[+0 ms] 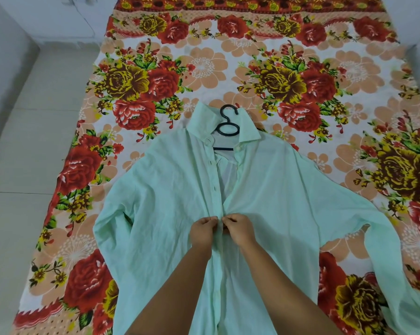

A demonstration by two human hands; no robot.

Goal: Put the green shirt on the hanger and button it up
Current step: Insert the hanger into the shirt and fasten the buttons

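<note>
Head camera, looking down over a bed as I watch remotely. A floral bedsheet (228, 64), with red and yellow roses on peach and white, fills most of the frame. Pale floor tiles (22, 141) run along the left.

The green shirt (160, 189) lies flat on the sheet, front up and sleeves spread wide. It is thin and creased, and laid this way both front edges are within reach.

A slim black hanger (228, 134) sits inside the neck, its hook poking past the open collar (204, 122).

My operator's left hand (203, 229) and right hand (240, 227) meet at mid-chest. Each pinches 1 front edge with curled fingertips. I judge a button is being worked through.

Above them the front gapes, showing at least 3 dark, unfastened buttonholes (214, 188).
</note>
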